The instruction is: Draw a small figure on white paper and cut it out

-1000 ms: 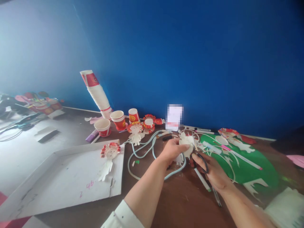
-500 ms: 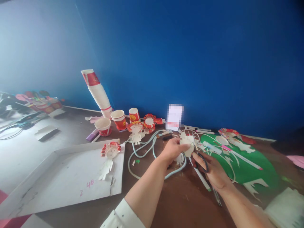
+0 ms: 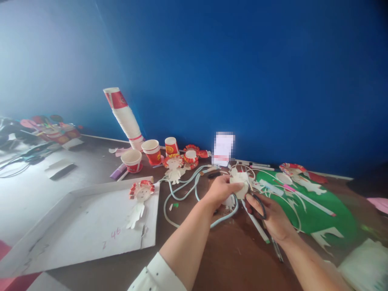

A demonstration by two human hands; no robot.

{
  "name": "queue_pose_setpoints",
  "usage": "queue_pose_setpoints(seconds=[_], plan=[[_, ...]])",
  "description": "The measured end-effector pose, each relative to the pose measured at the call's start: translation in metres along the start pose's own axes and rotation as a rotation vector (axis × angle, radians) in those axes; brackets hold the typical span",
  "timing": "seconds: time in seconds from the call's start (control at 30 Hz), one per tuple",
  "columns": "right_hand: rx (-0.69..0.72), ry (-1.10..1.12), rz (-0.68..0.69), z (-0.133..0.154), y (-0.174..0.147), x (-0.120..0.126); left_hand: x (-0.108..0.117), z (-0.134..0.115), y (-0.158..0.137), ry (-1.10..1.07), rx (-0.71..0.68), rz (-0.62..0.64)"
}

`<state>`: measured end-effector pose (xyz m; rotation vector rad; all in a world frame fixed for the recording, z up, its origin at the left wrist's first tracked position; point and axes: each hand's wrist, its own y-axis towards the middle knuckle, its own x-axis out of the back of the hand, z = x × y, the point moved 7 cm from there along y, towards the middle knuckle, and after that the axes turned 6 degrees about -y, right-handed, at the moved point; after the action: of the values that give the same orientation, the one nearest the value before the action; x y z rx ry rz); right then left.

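A pale paper cutout (image 3: 241,189) is pinched in my left hand (image 3: 222,190), thumb on top. Black-handled scissors (image 3: 260,207) are in my right hand (image 3: 271,218), close against the lower right of the cutout; their blades are mostly hidden by my fingers and the paper. Below my hands lie a white marker with a green end (image 3: 257,228) and another white cut piece (image 3: 228,203). Several finished-looking paper figures with red fringed rings lie about, one of them a figure (image 3: 142,192) on the white cardboard tray.
The cardboard tray (image 3: 81,242) fills the left front. Behind it stand a paper cup (image 3: 132,161) and a tall leaning cup stack (image 3: 125,121). A pale blue cable (image 3: 165,212) loops by my left wrist. On the right, a green sheet (image 3: 327,214) bears markers and scraps.
Almost nothing differs. Both hands keep their hold on the cutout and the scissors, and the view has shifted very slightly.
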<state>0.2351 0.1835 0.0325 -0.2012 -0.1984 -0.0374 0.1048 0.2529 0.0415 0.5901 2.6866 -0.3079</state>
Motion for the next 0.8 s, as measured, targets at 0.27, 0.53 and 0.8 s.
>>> queue_pose_setpoints(seconds=[0.27, 0.53, 0.8], plan=[[-0.003, 0.033, -0.001, -0.004, 0.0013, 0.0025, 0.0015, 0.0012, 0.001, -0.004, 0.007, -0.002], [0.008, 0.009, 0.02, -0.0056, 0.0019, 0.003, 0.0036, 0.0024, 0.0033, -0.011, -0.001, -0.007], [0.021, -0.021, 0.043, -0.0022, 0.0012, 0.0041, 0.0094, 0.0072, 0.0077, -0.02, -0.011, -0.042]])
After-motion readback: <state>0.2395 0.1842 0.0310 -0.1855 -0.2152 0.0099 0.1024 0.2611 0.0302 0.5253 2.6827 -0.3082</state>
